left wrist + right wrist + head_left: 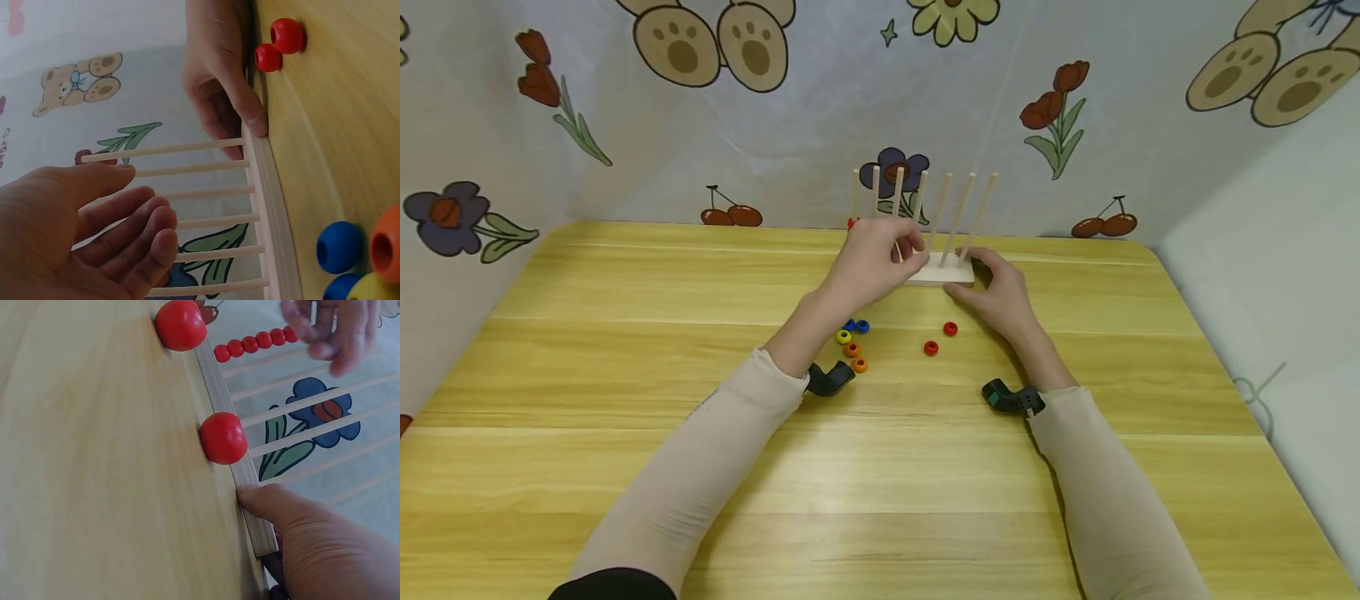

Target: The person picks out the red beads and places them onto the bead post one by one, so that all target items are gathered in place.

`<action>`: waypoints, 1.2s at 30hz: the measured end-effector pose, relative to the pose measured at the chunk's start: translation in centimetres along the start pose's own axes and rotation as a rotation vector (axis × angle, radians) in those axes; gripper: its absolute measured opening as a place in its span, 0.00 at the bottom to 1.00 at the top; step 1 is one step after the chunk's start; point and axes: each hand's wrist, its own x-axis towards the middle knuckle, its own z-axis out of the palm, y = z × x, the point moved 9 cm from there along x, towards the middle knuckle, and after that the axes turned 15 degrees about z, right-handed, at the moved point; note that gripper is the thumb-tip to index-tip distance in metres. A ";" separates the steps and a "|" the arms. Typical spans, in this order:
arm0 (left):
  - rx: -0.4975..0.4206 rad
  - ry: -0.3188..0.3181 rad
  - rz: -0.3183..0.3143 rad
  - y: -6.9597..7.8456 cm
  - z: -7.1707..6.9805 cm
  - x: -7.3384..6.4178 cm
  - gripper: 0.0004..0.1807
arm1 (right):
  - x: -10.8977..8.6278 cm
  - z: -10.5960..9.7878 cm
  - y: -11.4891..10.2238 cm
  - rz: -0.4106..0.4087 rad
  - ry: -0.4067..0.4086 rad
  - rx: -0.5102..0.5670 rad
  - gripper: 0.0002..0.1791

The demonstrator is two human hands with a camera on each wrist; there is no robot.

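A pale wooden peg rack (946, 272) with several upright dowels (958, 217) stands at the table's far middle. My right hand (996, 292) pinches the rack's right end, its thumb (281, 506) on the front edge and its fingers behind. My left hand (883, 254) hovers in front of the dowels with its fingers (131, 231) relaxed and nothing in them. Several red beads (250, 344) are threaded on the leftmost dowel. Two loose red beads (940, 337) lie just in front of the rack.
Blue (857, 326), yellow (843, 337) and orange beads (855, 357) lie in a cluster under my left wrist. The wooden table (625, 375) is ringed by a patterned cloth wall (625, 125).
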 end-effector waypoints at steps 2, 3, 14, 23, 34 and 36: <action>-0.008 -0.072 -0.040 -0.6 0.9 -0.2 0.06 | 0.0 0.1 0.0 0.001 0.000 -0.002 0.32; -0.009 -0.100 -0.055 -0.9 1.3 -0.3 0.06 | 0.0 0.1 0.0 0.002 -0.002 0.000 0.32; -0.040 -0.399 -0.078 -2.5 5.3 -1.4 0.09 | 0.0 -0.1 -0.1 0.014 -0.001 -0.002 0.32; -0.027 -0.488 -0.030 -2.0 7.4 -2.2 0.11 | 0.0 0.1 -0.1 0.014 -0.006 0.006 0.32; -0.101 -0.582 0.030 0.6 10.1 -2.6 0.21 | 0.1 0.0 0.0 0.008 0.003 -0.009 0.32; -0.098 -0.605 0.047 1.2 10.4 -2.7 0.22 | 0.2 0.1 0.0 0.007 0.002 -0.010 0.32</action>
